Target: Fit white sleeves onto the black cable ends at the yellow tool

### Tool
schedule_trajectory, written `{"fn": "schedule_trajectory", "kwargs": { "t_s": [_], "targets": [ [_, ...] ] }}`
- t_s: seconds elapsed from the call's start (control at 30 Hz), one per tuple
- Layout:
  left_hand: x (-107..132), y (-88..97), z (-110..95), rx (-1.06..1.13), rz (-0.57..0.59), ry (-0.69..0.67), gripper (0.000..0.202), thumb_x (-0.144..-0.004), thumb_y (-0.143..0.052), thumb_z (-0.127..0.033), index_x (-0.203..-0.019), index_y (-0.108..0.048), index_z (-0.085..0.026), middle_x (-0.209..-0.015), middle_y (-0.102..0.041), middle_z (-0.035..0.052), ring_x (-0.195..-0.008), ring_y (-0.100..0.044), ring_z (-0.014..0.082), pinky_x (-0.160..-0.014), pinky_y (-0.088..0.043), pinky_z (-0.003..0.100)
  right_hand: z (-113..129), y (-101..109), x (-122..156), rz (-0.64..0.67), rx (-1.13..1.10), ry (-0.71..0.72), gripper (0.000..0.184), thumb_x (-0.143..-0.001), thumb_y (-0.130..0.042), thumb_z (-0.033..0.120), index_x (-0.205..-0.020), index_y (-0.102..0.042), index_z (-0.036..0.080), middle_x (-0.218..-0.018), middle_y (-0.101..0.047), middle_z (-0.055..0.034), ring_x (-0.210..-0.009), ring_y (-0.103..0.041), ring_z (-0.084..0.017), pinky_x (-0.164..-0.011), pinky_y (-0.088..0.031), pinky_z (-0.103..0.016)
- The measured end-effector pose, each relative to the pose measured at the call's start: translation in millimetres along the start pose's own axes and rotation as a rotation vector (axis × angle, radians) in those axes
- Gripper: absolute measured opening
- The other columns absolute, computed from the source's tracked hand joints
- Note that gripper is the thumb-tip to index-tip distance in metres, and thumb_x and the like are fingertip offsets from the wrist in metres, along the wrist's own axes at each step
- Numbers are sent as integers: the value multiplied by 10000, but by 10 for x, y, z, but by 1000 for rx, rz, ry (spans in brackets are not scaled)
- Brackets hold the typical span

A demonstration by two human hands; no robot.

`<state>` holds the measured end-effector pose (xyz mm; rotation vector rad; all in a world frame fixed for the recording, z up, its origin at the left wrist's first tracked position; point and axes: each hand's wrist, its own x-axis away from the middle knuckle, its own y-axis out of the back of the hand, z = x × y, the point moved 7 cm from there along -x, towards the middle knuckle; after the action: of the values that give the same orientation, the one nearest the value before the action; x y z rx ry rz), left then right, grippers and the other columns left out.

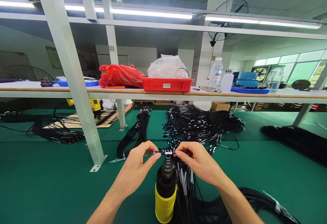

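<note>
Between my two hands a thin black cable (163,153) is stretched level, with a blue tip at its left end and a white sleeve near its middle. My left hand (140,159) pinches it by the blue tip. On the other side of the sleeve, my right hand (195,159) pinches the cable between thumb and fingers. Right under the sleeve points the nozzle of an upright yellow and black heat gun (166,196); whether they touch I cannot tell. Beside the gun, a bundle of black cables with grey sleeves (185,178) runs toward me.
Piles of black cables (204,120) lie on the green table (51,190), with another bundle (138,128) to the left. A metal post (76,74) stands left. The shelf above bears a red tray (167,86). Across the table, a person's arm (127,106) shows near another yellow tool.
</note>
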<state>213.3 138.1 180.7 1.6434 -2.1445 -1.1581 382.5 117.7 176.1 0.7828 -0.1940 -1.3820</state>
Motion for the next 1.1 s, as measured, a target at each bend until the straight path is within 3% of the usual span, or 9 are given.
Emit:
{"fn": "schedule_trajectory", "kwargs": {
  "t_s": [0.1,0.23,0.5,0.83,1.1],
  "targets": [
    [7,-16,-8,-2,32,11,386,-926,-374,-526,-734,-515,-223,-694,-519,-30,-661,-458,158,-579,-337,257,35,28,13,-8,-21,16,246,-914,-486,296,-754,-625,173,-697,-603,11,-630,-476,-119,-565,-338,-231],
    [-2,-41,7,-37,45,18,490,-944,-300,-544,-617,-446,-210,-621,-517,-23,-622,-476,158,-595,-331,265,41,26,8,-2,-24,19,232,-906,-501,287,-743,-621,173,-681,-585,20,-621,-462,-114,-563,-337,-228],
    [-33,-60,75,49,32,37,436,-914,-391,-550,-646,-441,-210,-623,-450,-50,-603,-382,137,-557,-295,251,-16,18,-12,-17,-34,1,208,-889,-517,274,-739,-624,178,-711,-627,7,-657,-515,-124,-584,-358,-234],
    [-27,-35,54,74,-19,26,241,-879,-510,-450,-808,-538,-221,-765,-532,-36,-741,-455,159,-671,-350,261,-36,34,-23,-71,-57,-44,117,-819,-569,195,-731,-640,166,-708,-651,-5,-648,-544,-127,-593,-383,-237],
    [-3,-84,42,52,61,6,466,-955,-314,-520,-674,-507,-201,-627,-496,-45,-590,-417,130,-561,-299,253,25,29,4,-68,-35,-32,125,-828,-572,207,-728,-637,168,-708,-654,2,-649,-539,-122,-581,-366,-230]
  ]
}}
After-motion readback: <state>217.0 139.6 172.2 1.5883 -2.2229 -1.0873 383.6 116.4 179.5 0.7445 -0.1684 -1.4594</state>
